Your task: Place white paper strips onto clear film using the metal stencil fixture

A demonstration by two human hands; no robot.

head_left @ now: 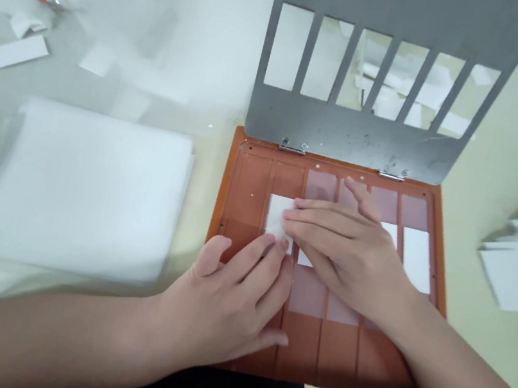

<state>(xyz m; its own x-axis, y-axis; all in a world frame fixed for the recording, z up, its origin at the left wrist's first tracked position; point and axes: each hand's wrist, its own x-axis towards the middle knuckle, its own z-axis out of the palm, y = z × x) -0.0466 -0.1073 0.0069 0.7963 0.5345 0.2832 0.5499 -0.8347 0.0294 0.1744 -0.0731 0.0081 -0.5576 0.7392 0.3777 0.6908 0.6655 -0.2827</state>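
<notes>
A pale desk (504, 146) surrounds an orange-brown, grooved rectangular tray (253, 186), with a grey metal slotted plate (308, 127) hinged up at the tray's far edge and a stack of white paper sheets (93, 195) to its left. The step in hand looks like squaring a small white rectangular card (278, 211) in the tray's second column from the left. The right hand (361, 255) lays extended fingers on the card; the left hand (234, 294) sets its fingertips at the near edge, neither clenched. Next seems to call for light, even pressure along the groove. The card looks plain, flat and partly covered.
</notes>
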